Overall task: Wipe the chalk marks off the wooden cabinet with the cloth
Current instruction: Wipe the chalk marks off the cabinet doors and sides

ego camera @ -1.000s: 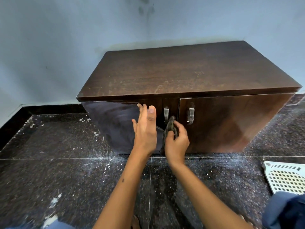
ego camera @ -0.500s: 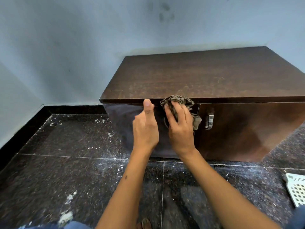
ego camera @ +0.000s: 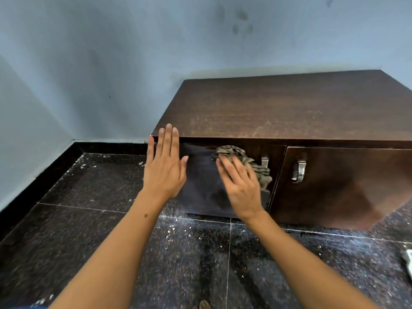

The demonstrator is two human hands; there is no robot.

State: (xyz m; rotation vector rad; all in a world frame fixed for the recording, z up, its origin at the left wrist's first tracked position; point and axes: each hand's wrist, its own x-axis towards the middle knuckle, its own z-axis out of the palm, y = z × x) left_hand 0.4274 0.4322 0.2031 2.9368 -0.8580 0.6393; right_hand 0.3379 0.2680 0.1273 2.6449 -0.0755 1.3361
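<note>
Against the wooden cabinet [ego camera: 278,108], on its left door below the top edge, my left hand [ego camera: 163,169] lies flat with fingers straight at the door's left corner, while my right hand [ego camera: 239,186] presses the crumpled cloth [ego camera: 247,161] with straight fingers beside the handle [ego camera: 264,162].

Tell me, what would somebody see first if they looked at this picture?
First, the two hands in the middle: the right hand presses a crumpled cloth flat against the left door of the dark wooden cabinet, and the left hand is spread open at the cabinet's left corner. Next, faint pale chalk marks near the front edge of the cabinet top, and the dark speckled floor dotted with white bits.
</note>
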